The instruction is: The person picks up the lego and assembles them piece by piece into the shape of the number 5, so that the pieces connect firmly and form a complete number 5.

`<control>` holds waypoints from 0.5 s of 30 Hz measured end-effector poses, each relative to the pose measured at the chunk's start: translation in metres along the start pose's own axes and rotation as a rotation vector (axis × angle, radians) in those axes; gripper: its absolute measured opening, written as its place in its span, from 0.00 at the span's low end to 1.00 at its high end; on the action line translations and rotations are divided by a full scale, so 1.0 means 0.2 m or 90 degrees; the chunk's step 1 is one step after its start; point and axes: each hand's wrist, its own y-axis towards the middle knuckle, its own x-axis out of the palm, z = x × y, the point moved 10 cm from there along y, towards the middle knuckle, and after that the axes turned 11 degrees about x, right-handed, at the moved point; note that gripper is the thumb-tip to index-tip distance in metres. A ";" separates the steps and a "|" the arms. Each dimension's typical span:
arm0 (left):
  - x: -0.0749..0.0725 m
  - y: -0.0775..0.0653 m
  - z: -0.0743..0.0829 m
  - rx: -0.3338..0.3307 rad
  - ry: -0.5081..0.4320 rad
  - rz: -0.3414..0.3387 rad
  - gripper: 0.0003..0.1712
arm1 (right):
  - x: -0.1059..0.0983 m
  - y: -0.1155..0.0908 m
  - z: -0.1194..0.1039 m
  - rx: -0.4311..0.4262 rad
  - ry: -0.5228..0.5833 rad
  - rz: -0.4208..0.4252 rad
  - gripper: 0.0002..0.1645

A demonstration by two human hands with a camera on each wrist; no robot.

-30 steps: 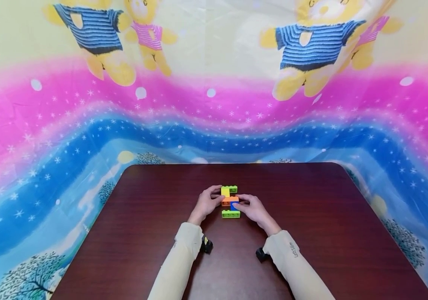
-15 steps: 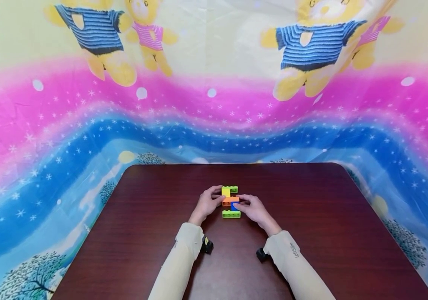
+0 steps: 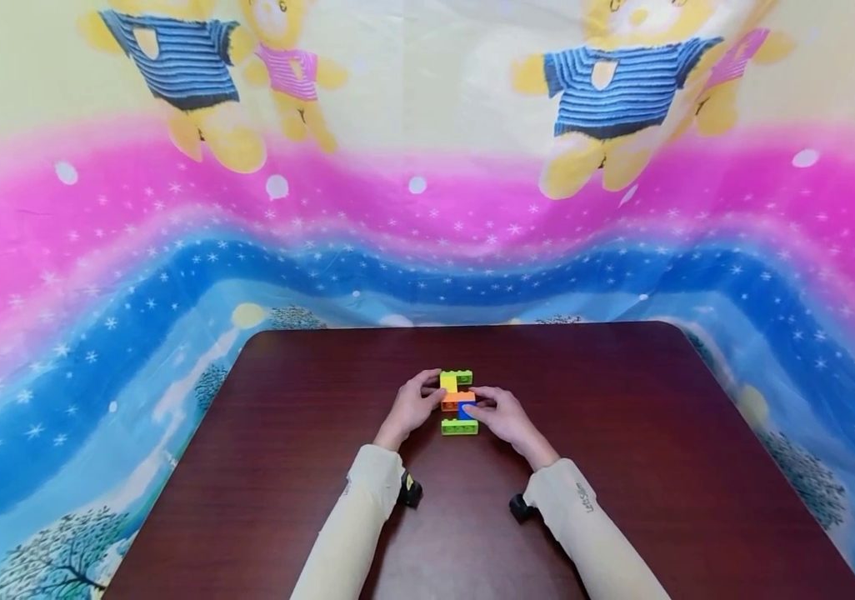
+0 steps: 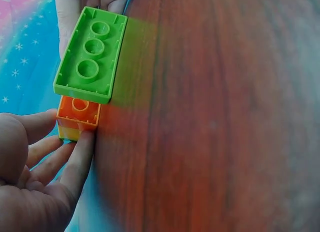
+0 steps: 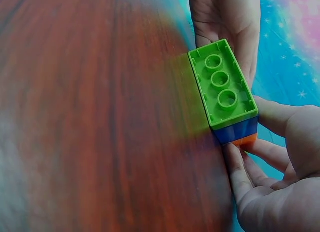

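A stack of joined toy building bricks lies on its side between both hands in the head view. It runs from a far green brick [image 3: 463,377] through a yellow brick [image 3: 448,384], an orange brick [image 3: 460,397] and a blue brick [image 3: 466,412] to a near green brick [image 3: 460,427]. The left hand [image 3: 411,407] grips the stack at its yellow and orange part. From the other side, the right hand [image 3: 506,421] pinches it at the blue brick, thumb [image 5: 275,115] against one face. Both wrist views show the hollow underside of the near green brick [image 4: 90,52], with three round tubes.
The stack lies toward the far middle of a dark reddish-brown table [image 3: 457,533]. A curtain [image 3: 412,208] printed with bears and snowflakes hangs behind the table's far edge and along its sides. A small black device sits at each wrist, beside the pale sleeves [image 3: 348,517].
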 end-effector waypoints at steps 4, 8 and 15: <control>-0.01 -0.01 0.01 0.020 0.019 -0.012 0.30 | -0.02 -0.02 0.00 -0.010 -0.020 0.011 0.33; -0.08 -0.02 0.06 0.052 0.059 -0.015 0.30 | -0.06 -0.04 -0.03 -0.041 -0.046 0.020 0.32; -0.30 -0.04 0.19 0.103 0.114 -0.007 0.29 | -0.18 -0.08 -0.10 -0.130 -0.155 0.019 0.33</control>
